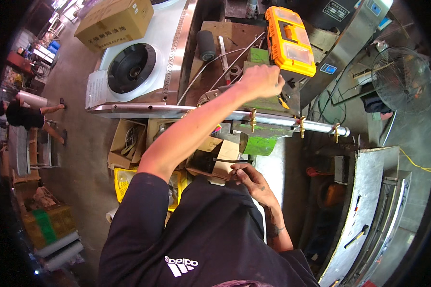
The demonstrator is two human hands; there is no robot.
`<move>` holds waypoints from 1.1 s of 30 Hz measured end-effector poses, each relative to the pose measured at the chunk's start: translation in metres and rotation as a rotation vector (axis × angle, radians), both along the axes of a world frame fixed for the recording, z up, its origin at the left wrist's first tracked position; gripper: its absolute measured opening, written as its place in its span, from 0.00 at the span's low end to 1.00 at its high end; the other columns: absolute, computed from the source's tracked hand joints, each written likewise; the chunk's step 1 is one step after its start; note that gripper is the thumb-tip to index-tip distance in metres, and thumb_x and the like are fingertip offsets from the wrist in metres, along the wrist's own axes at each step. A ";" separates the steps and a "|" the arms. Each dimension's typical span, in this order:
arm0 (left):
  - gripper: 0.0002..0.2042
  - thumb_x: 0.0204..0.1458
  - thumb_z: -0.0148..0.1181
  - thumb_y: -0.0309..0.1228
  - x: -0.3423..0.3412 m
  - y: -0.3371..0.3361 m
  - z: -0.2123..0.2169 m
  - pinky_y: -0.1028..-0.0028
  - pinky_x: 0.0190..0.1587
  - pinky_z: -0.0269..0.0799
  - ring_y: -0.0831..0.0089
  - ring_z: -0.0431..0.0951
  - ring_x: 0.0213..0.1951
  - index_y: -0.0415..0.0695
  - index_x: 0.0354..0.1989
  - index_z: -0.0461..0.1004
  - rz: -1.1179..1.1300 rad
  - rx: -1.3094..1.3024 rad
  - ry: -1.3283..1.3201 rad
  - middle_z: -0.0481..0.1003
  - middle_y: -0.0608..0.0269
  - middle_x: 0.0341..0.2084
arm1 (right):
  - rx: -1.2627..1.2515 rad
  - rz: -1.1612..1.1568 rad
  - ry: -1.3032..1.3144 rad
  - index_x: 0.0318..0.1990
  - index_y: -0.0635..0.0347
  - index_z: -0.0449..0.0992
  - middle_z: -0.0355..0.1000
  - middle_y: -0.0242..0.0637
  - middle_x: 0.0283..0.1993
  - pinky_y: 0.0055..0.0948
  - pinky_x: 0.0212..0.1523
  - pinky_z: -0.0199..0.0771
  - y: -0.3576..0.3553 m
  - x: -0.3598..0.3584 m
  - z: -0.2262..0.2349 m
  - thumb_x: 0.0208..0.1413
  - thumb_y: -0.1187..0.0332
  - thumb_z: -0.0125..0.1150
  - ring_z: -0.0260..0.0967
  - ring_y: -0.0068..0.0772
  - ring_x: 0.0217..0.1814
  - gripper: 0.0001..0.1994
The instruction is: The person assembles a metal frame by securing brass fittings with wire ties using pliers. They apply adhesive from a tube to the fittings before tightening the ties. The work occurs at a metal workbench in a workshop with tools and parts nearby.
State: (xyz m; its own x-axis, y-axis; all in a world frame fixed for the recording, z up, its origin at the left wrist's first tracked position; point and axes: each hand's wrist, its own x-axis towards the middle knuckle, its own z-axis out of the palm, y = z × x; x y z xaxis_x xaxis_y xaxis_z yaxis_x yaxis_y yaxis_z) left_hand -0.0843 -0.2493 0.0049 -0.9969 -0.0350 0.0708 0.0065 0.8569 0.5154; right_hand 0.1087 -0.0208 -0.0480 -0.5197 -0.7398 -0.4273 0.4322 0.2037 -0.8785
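Left grip reaches forward; right grip curls inward.

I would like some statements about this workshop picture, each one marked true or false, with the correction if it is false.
1. The orange toolbox is right of the upper-left cardboard box. True.
2. The fan stands at the picture's left. False: the fan is at the right.
3. Brass valves sit along the silver pipe. True.
4. The left hand is nearer the body. False: the left hand reaches farther out than the right hand.
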 end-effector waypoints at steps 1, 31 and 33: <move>0.20 0.65 0.49 0.44 0.009 0.008 -0.001 0.46 0.39 0.81 0.41 0.85 0.34 0.37 0.40 0.76 -0.013 -0.011 0.030 0.81 0.37 0.29 | 0.000 -0.002 0.016 0.61 0.64 0.75 0.77 0.36 0.51 0.26 0.53 0.72 0.005 -0.004 -0.003 0.76 0.58 0.53 0.72 0.25 0.53 0.19; 0.19 0.57 0.68 0.38 0.325 -0.018 0.008 0.66 0.50 0.78 0.61 0.82 0.39 0.42 0.17 0.73 -0.248 0.135 0.626 0.78 0.57 0.28 | -0.177 0.902 1.607 0.73 0.53 0.64 0.65 0.35 0.73 0.47 0.74 0.55 -0.146 -0.044 0.084 0.62 0.57 0.55 0.59 0.35 0.77 0.31; 0.18 0.55 0.70 0.36 0.340 -0.035 0.013 0.67 0.49 0.79 0.61 0.83 0.38 0.42 0.17 0.74 -0.217 0.147 0.583 0.81 0.57 0.30 | -0.370 0.962 1.642 0.71 0.53 0.66 0.72 0.37 0.65 0.43 0.73 0.58 -0.177 -0.041 0.079 0.62 0.52 0.57 0.65 0.36 0.73 0.31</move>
